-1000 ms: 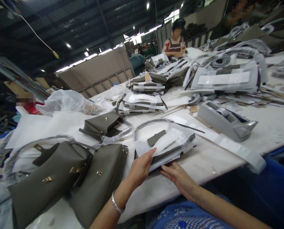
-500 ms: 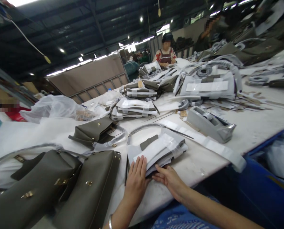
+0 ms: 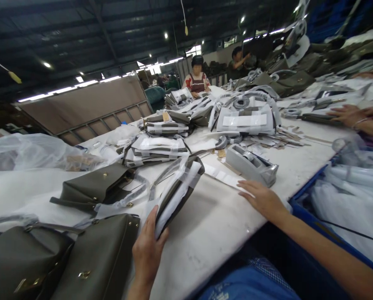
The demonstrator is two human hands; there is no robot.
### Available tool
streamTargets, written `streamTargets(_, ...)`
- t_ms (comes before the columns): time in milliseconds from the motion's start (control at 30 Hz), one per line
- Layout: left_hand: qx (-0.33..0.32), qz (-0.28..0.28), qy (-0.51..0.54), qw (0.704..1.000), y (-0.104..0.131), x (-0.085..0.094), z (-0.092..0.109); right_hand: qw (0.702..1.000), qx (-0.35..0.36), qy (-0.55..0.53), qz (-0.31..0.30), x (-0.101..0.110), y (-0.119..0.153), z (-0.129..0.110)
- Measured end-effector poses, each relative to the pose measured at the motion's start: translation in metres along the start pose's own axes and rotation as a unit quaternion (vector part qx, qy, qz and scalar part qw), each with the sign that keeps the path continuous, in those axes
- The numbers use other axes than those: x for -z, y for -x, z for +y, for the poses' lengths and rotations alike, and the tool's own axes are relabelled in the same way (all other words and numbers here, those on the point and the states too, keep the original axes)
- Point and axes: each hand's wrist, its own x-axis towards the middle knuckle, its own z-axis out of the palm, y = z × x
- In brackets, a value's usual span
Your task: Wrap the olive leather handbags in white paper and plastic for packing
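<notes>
A folded olive-green handbag (image 3: 191, 166), padded with white paper and clear wrap, is tipped up on its edge in my left hand (image 3: 149, 246). My left fingers lie behind it and the thumb is in front. To the right, my right hand (image 3: 264, 202) is stretched over the table, its fingers extended at the near end of some white paper strips (image 3: 224, 177). Whether it grips a strip I cannot tell for certain. Just beyond that hand stands a grey tape dispenser (image 3: 250, 164).
Olive handbags (image 3: 99, 254) lie at the left, near clear plastic sheeting (image 3: 39, 152). Flattened wrapped bags (image 3: 158, 148) are stacked mid-table. At right are a blue-edged bin (image 3: 339, 200) of plastic and a co-worker's hands (image 3: 351, 114). Another person (image 3: 197, 79) sits at the far end.
The wrapped handbag has gone from lying flat under both hands to standing tilted in my left hand. My right hand has left it and moved right to the paper strips.
</notes>
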Motion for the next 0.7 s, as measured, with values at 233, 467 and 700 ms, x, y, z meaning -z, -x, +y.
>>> streamTargets(233,0.049,0.009,0.029,0.998,0.001,-0.007,0.004,0.987,-0.006,0.148,-0.065,-0.003,-0.015,0.057)
streamTargets(467,0.028,0.015,0.041,0.999,0.0,-0.009,0.007,0.984,-0.004,0.163,-0.077,-0.024,-0.041,0.046)
streamTargets(700,0.027,0.019,0.029,0.999,0.004,-0.014,0.003,0.979,0.002,0.191,-0.078,-0.036,-0.024,0.029)
